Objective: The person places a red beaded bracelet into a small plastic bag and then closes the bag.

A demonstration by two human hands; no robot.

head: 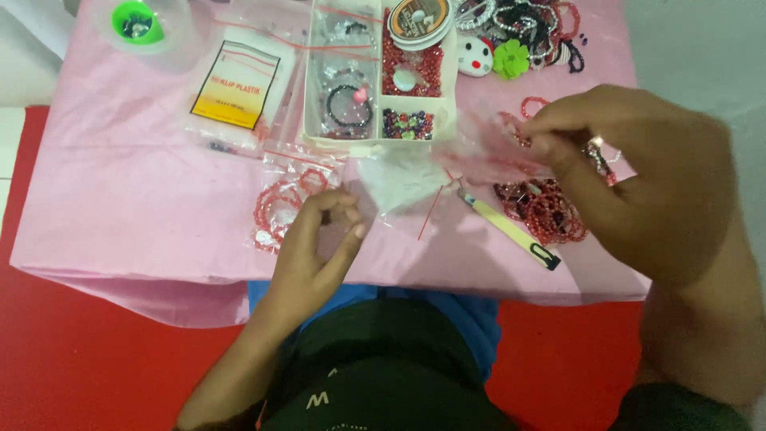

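My left hand (319, 239) and right hand (638, 172) each pinch an end of the clear zip bag (415, 172), held taut above the pink tablecloth (120, 199) so its mouth stays reachable; red bead bracelets (546, 211) lie just beneath.

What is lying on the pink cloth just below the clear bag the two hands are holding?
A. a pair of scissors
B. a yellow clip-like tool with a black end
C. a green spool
B: a yellow tool with a black end lies on the pink cloth beneath the clear bag.
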